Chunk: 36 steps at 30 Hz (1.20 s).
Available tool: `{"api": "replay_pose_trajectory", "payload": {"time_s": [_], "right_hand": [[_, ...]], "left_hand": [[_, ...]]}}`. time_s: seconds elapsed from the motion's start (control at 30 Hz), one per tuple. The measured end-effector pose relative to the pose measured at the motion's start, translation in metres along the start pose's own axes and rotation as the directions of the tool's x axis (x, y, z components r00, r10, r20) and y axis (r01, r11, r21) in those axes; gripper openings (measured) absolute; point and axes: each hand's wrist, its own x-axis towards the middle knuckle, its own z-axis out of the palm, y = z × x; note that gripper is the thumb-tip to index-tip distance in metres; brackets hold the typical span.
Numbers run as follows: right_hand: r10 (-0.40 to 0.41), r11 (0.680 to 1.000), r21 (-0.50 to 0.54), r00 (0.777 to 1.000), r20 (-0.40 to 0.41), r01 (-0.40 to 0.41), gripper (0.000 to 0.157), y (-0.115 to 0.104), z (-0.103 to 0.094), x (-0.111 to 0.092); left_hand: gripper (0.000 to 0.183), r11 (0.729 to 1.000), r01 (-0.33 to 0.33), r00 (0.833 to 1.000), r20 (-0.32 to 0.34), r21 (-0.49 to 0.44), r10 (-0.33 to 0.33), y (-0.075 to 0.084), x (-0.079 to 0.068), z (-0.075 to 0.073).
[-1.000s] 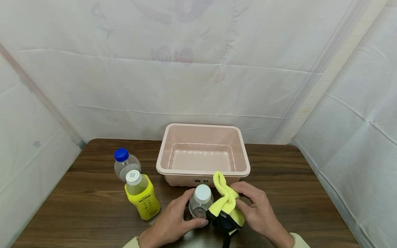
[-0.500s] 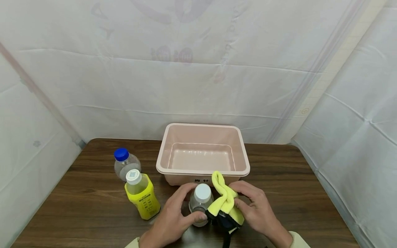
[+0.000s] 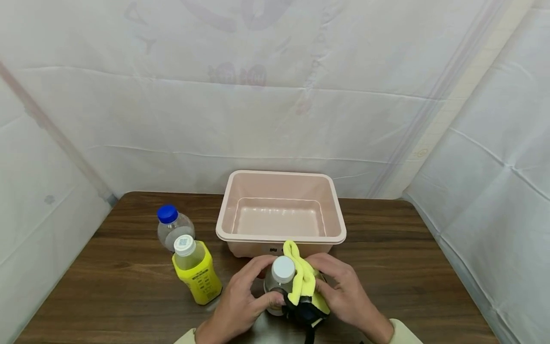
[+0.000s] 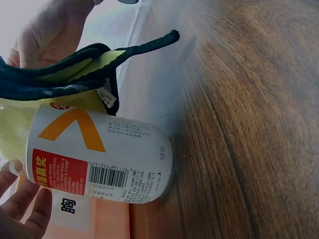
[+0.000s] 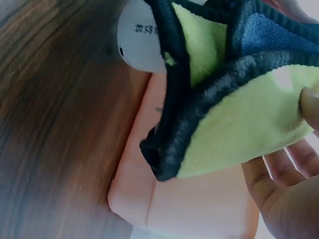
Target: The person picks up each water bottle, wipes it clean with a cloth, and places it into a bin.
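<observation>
In the head view, a clear bottle [image 3: 272, 283] with a white cap stands upright on the wooden table. My left hand [image 3: 240, 298] grips it from the left, fingers behind and thumb in front. The bottle's white label [image 4: 99, 154] with a barcode fills much of the left wrist view. My right hand [image 3: 350, 296] pinches a folded yellow cloth [image 3: 304, 281] with dark edging. The cloth lies against the bottle's right side, and its looped top rises beside the cap. In the right wrist view, the cloth [image 5: 244, 124] partly covers the bottle's label.
Just behind the hands stands a pink bin [image 3: 281, 239] with a label on its front. To the left are a blue-capped clear bottle [image 3: 176, 229] and a yellow-labelled bottle [image 3: 199, 277] with a white cap. White sheeting [image 3: 258, 119] rises behind the table.
My right hand has moved left with the cloth, bringing it up against the bottle. The bottle has shifted very slightly to the right within my left hand's grip.
</observation>
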Motion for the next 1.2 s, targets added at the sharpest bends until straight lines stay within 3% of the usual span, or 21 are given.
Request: {"api": "replay_pose_trajectory", "payload": {"time_s": [0.13, 0.37, 0.57, 0.83, 0.97, 1.2], "right_hand": [[0.020, 1.000, 0.005, 0.997, 0.078, -0.020, 0.042, -0.003, 0.001, -0.001], [0.049, 0.999, 0.007, 0.977, 0.208, -0.052, 0.068, -0.009, -0.002, 0.001], [0.014, 1.000, -0.025, 0.985, 0.171, -0.010, 0.081, -0.006, 0.006, 0.003], [0.018, 0.997, -0.075, 0.992, 0.121, -0.009, 0.078, -0.002, 0.008, 0.002], [0.021, 0.996, -0.086, 0.992, 0.122, -0.010, 0.074, 0.000, 0.007, 0.002], [-0.020, 0.995, -0.098, 0.990, 0.140, 0.034, 0.072, 0.004, 0.007, 0.001]], "left_hand": [[0.066, 1.000, -0.002, 1.000, 0.000, -0.012, 0.002, -0.002, 0.000, -0.001], [0.065, 1.000, 0.004, 1.000, 0.007, -0.021, -0.004, -0.003, -0.001, -0.002], [0.064, 0.999, 0.003, 1.000, 0.003, -0.051, -0.003, 0.000, -0.003, -0.001], [0.063, 0.998, -0.015, 1.000, -0.006, -0.053, 0.015, -0.001, -0.004, 0.001], [0.063, 0.998, 0.009, 1.000, -0.004, -0.063, -0.009, 0.000, -0.004, 0.001], [0.065, 0.997, -0.009, 1.000, -0.003, -0.073, 0.009, -0.002, -0.004, 0.002]]}}
